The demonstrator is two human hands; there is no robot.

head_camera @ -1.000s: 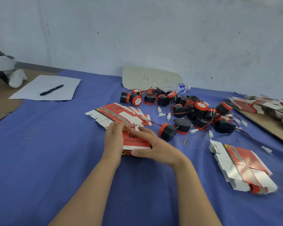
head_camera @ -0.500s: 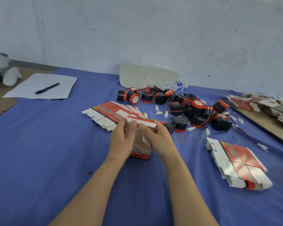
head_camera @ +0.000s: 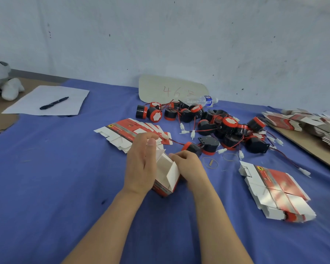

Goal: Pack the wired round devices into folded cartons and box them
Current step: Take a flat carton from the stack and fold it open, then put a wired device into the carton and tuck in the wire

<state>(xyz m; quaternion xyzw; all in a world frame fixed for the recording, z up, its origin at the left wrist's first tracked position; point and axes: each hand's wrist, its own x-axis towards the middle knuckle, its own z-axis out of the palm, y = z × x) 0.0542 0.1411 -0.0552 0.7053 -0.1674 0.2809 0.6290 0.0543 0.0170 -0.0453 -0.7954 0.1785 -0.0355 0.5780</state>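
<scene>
A pale, scuffed wall (head_camera: 179, 35) flecked with dark specks runs along the far side. A blue cloth (head_camera: 46, 178) covers the table, and bare brown tabletop (head_camera: 0, 121) shows at the far left.

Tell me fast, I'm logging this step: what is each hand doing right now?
Left hand: holds the carton by its left side.
Right hand: fingers curled on the same carton's right side, holding it.
</scene>
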